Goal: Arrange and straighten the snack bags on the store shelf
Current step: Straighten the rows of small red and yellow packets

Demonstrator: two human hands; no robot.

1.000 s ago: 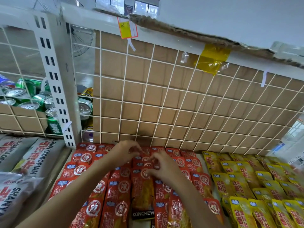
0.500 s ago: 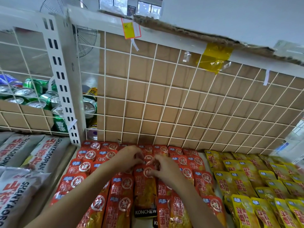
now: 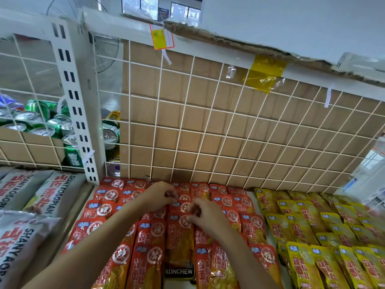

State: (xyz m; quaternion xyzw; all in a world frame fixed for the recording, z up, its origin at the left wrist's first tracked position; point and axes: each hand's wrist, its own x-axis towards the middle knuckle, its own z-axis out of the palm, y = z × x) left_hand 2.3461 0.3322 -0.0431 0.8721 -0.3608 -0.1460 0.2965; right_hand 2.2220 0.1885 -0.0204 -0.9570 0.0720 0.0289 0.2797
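The red snack bags (image 3: 150, 253) are lying flat in overlapping rows on the shelf (image 3: 258, 202), directly under and around both hands. The left hand (image 3: 159, 198) is curling its fingers onto the top edge of a bag in a row just beyond the knuckles of the right hand (image 3: 206, 214), which is pinching the top seam of the middle bag just below its fingertips. These pouches are looking light, thin and floppy, with glossy film that is probably sliding easily over its neighbours, so the flat sealed edge at the top is likely the surest place to take hold. Pulling on the soft body would likely be crumpling it and dragging the overlapped bags along. Just beyond the fingertips the wire grid (image 3: 208, 126) is closing off the back, leaving little room to push bags away from the person. To the right of the right hand the yellow snack bags (image 3: 302, 265) are crowding close, and to the left of the left hand the white post (image 3: 79, 113) and grey sacks (image 3: 25, 236) are hemming the rows in, so the open room is lying mostly toward the wrists.
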